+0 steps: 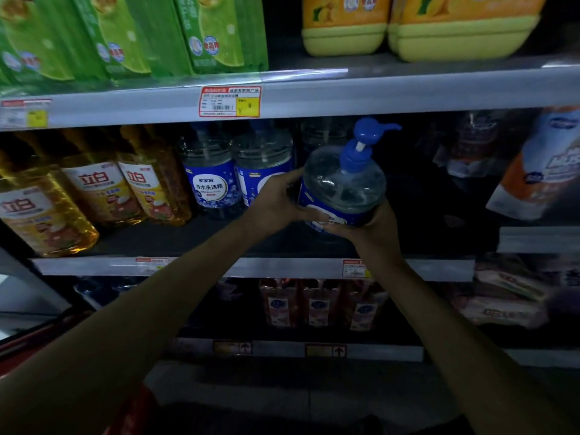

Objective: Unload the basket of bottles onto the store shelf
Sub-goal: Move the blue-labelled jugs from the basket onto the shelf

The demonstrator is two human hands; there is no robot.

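Observation:
A clear pump bottle (343, 180) with a blue pump head and blue label is held tilted toward me, just above the middle shelf (194, 266). My left hand (276, 199) grips its left side. My right hand (375, 224) cups its base and right side from below. Two matching blue-labelled bottles (208, 177) stand on the same shelf just left of it. A dark gap on the shelf lies behind and to the right of the held bottle. A red basket edge (31, 343) shows at the lower left, its contents hidden.
Yellow detergent bottles (94, 186) fill the shelf's left part, and white-orange pouches (533, 171) stand at the right. The upper shelf (314, 95) carries green bottles (131, 36) and yellow jugs (408, 23). Reddish bottles (317, 304) sit on the lower shelf.

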